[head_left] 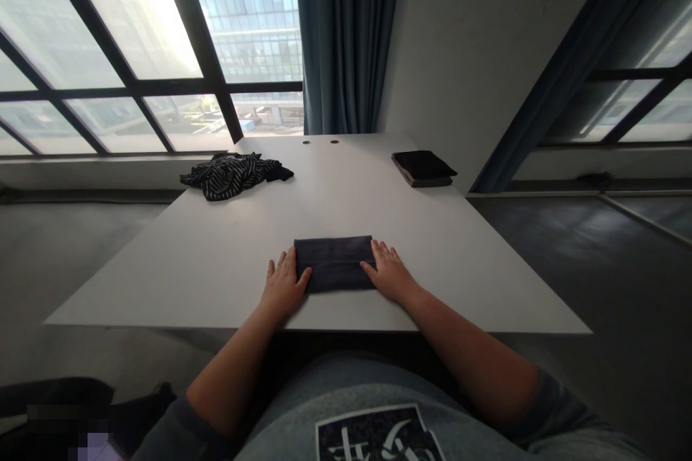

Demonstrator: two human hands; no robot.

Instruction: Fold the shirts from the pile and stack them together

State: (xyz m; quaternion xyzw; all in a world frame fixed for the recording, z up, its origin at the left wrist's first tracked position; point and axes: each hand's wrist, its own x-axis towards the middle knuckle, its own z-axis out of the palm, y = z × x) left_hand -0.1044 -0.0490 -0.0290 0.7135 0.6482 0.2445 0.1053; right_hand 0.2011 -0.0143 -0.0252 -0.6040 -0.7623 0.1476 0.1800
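A dark grey-purple piece of cloth [335,274], folded into a flat rectangle, lies near the front edge of the white table. My left hand [284,282] rests flat at its left end, fingers spread, thumb on the cloth. At the opposite end, my right hand [390,272] lies with fingers apart, its thumb and fingertips touching the cloth's right edge. Neither hand grips the fabric. What kind of garment it is, I cannot tell.
A crumpled black cloth with white stripes [230,176] lies at the table's left side. On the right sits a stack of folded dark cloths [423,167]. The white table [178,281] reaches back toward a blue curtain [346,36], with two small round holes at its far end.
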